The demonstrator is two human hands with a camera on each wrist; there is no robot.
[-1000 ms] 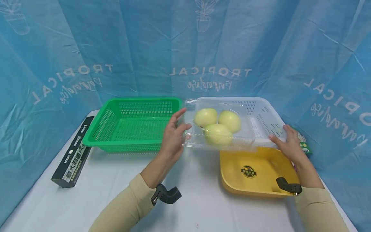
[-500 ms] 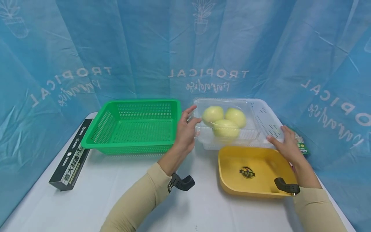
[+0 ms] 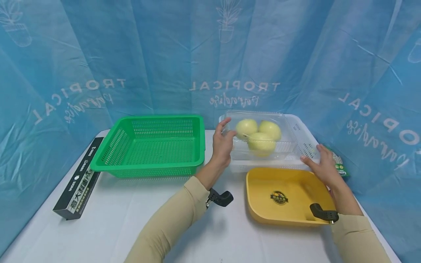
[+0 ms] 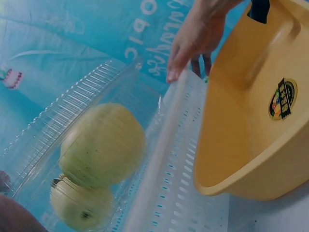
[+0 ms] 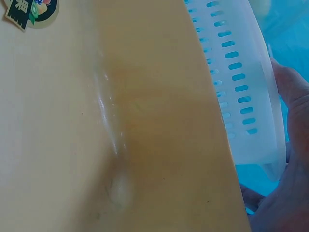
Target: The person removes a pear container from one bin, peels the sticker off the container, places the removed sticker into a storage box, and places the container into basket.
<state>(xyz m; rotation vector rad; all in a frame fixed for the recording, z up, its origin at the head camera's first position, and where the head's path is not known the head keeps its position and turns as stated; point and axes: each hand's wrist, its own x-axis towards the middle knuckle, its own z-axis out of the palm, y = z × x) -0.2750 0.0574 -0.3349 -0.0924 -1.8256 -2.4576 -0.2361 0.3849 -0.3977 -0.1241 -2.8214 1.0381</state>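
Note:
At the back right in the head view, my left hand (image 3: 223,144) grips the left end of a clear plastic box (image 3: 241,155). Three pale green, apple-like fruits (image 3: 262,143) sit inside it. The box is over a white perforated basket (image 3: 308,146), overlapping most of its opening. My right hand (image 3: 325,166) holds that basket by its front right corner, thumb on the rim. In the left wrist view the fruits (image 4: 104,145) show through the box, beside the basket's wall (image 4: 178,169). From the right wrist view, the right thumb (image 5: 289,79) lies at the rim.
A yellow basin (image 3: 296,190) with a round label stands in front of the white basket, beneath my right wrist. To the left is a green perforated basket (image 3: 158,171), and beside it lies a long black box (image 3: 79,182). A green packet (image 3: 340,166) lies behind the right hand.
My left hand has carried the clear box of fruit to the right, over the white basket. My right hand keeps its hold on the basket's corner.

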